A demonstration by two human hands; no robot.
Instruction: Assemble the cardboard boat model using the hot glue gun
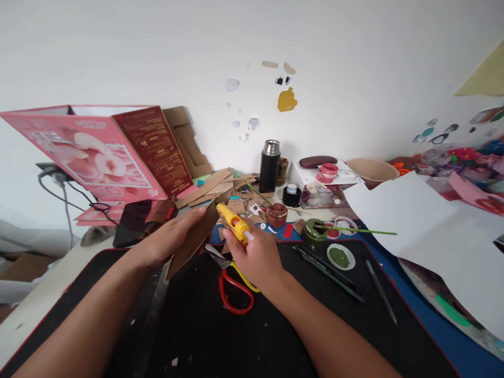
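The left hand (pixel 169 239) is gripping a cardboard strip (pixel 192 241), fingers lying flat along its upper face and thumb hidden beneath, holding it tilted above the black mat (pixel 220 336) near the mat's far edge. The right hand (pixel 258 257) is closing firmly around a yellow glue gun (pixel 233 223), fingers wrapped round the handle, and the nozzle is pointing toward the far end of the strip, just beside it; whether the tip is touching the cardboard cannot be told.

Red-handled scissors (pixel 236 294) are lying on the mat directly under the right hand. To the right on the mat, a dark ruler (pixel 328 268) and a pencil (pixel 380 289) are resting at a slant, near a small dish of green paint (pixel 340 257). A green paint jar (pixel 314 231) is sitting at the mat's far edge with a green brush (pixel 354 230) lying across its rim, and a brown jar (pixel 277 214) is standing just beyond.

Toward the table's back edge, a black flask (pixel 270 165) is standing upright by the wall, beside a heap of cardboard scraps (pixel 214 186). A pink box (pixel 94 149) is leaning at the back left corner, with a phone (pixel 132 223) lying in front of it. A white sheet (pixel 425 231) is covering the table's right side.
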